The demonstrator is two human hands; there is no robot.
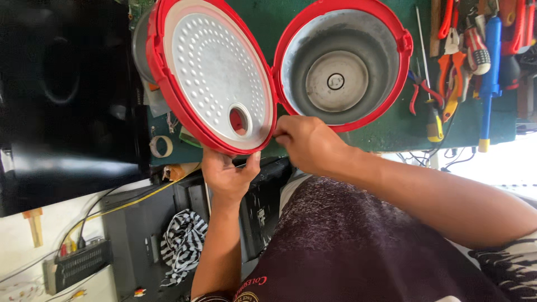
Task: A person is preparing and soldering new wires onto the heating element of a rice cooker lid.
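— While I watch the feed, my left hand (pixel 228 174) grips the lower rim of the red rice cooker lid (pixel 215 72), thumb on its edge.

— And farther right?

— My right hand (pixel 307 142) pinches closed at the hinge, just below the cooker body (pixel 341 61); screwdrivers and pliers (pixel 447 67) lie beyond it.

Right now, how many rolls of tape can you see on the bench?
1. A single tape roll lies flat on the green bench, just left of the red cooker lid and above the left hand. Others may be hidden behind the lid.
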